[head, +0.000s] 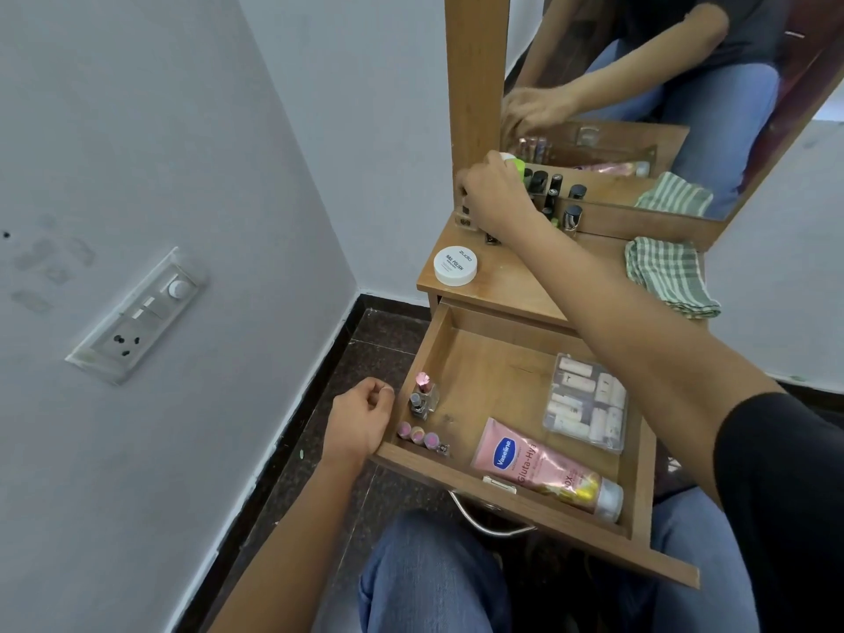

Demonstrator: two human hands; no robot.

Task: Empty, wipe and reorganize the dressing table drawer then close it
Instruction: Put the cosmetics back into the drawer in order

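Note:
The wooden drawer [461,354] stands pulled out in front of me. It holds a pink Vaseline tube [543,468], a clear plastic case [587,404] of small items, and nail polish bottles [422,399] with three pink-capped ones [418,434] along its left wall. My left hand [361,422] rests against the drawer's left front corner, its fingers loosely curled and holding nothing. My right hand [493,194] reaches over the tabletop [511,285] and grips a small bottle [465,217] among the bottles standing by the mirror. A green-capped container [518,165] shows behind its knuckles.
A white nail polish remover jar [455,265] sits on the tabletop's left side. A green checked cloth [669,276] lies folded on the right. Dark-capped bottles [559,201] line the mirror [639,84] base. A wall with a switch panel [137,317] is to the left.

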